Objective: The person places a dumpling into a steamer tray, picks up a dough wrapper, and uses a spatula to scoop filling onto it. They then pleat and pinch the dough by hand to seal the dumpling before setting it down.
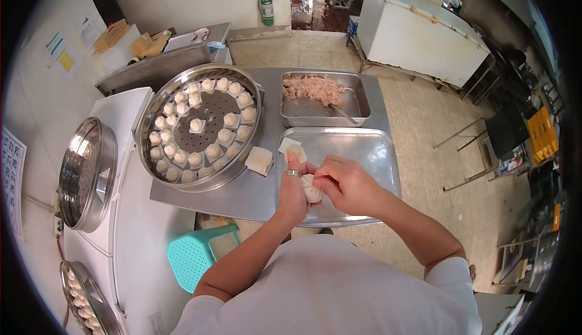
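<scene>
A pleated dough bun [311, 189] rests in my left hand [294, 192], whose fingers curl under and around it. The fingers of my right hand [345, 183] pinch the dough at the bun's side. Both hands are over a shiny metal tray [370, 153]. Just beyond my left thumb, a round piece of dough [297, 151] lies near a white paper square [287, 145]. To the left sits a stack of white paper squares [260, 160]. A large round steamer tray [212, 123] holds several pleated buns on paper squares.
Behind the tray stands a deep metal pan [291, 117] with minced filling [315, 89] and a utensil handle [344, 114]. A turquoise stool [189, 262] is at lower left. More steamer trays [88, 174] lean left. A white chest freezer [418, 38] stands at the back right.
</scene>
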`<move>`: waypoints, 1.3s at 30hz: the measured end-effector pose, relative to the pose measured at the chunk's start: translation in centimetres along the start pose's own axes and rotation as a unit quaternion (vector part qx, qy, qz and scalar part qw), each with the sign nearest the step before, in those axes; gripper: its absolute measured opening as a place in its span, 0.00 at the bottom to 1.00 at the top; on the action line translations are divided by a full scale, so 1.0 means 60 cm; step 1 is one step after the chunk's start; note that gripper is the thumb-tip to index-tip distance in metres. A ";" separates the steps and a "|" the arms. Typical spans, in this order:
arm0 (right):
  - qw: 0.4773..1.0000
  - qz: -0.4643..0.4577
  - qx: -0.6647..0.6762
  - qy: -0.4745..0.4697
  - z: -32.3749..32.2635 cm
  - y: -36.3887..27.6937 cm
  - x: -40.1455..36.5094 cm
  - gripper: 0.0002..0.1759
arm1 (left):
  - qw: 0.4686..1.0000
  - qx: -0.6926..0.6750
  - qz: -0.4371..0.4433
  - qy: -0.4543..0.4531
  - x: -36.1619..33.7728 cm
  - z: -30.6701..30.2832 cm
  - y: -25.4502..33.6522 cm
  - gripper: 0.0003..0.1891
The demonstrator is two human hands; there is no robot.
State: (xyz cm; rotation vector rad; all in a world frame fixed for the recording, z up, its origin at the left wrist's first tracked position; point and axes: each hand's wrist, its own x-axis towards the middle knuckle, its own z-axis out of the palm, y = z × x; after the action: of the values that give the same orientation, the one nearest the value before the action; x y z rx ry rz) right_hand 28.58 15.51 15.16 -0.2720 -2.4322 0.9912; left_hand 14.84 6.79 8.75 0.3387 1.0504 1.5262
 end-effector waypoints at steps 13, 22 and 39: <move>0.986 -0.052 -0.114 0.108 -0.014 -0.078 -0.028 0.26 | 0.970 -0.127 -0.069 -0.197 0.009 -0.028 -0.005 0.46; 0.984 -0.010 -0.115 0.135 0.022 -0.036 -0.050 0.27 | 0.977 -0.166 -0.081 -0.105 -0.001 -0.010 -0.029 0.45; 0.987 -0.076 -0.123 0.077 0.012 0.020 -0.094 0.30 | 0.975 -0.170 -0.142 -0.010 -0.008 0.052 -0.048 0.48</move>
State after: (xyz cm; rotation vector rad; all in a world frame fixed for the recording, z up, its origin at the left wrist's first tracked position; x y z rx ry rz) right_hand 33.02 13.93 11.80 -0.2336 -2.3903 0.5834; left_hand 19.07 7.39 8.44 -0.0362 0.7653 1.4078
